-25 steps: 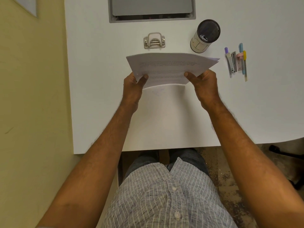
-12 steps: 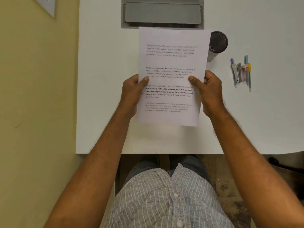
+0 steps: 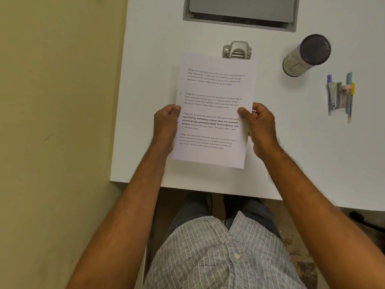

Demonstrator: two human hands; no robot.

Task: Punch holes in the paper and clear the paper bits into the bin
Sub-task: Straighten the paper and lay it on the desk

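Observation:
A printed sheet of paper [image 3: 214, 90] with four text paragraphs is held flat over the white table [image 3: 150, 80], long side running away from me. My left hand [image 3: 165, 126] pinches its left edge, thumb on top. My right hand [image 3: 259, 128] pinches the right edge the same way. Two small holes show near the paper's left margin. A metal hole punch [image 3: 237, 49] sits on the table just beyond the paper's far edge, partly covered by it. A small cylindrical bin [image 3: 306, 55] with a dark inside stands at the back right.
A grey cable-tray flap [image 3: 239, 11] is set into the table at the back. Pens and a small stapler [image 3: 339, 97] lie at the right. A yellow-green wall [image 3: 58, 122] borders the table's left side. The table's near edge lies just below the paper.
The paper went from nearly edge-on to facing me, then came lower and nearer, uncovering the hole punch. Both hands kept their grip.

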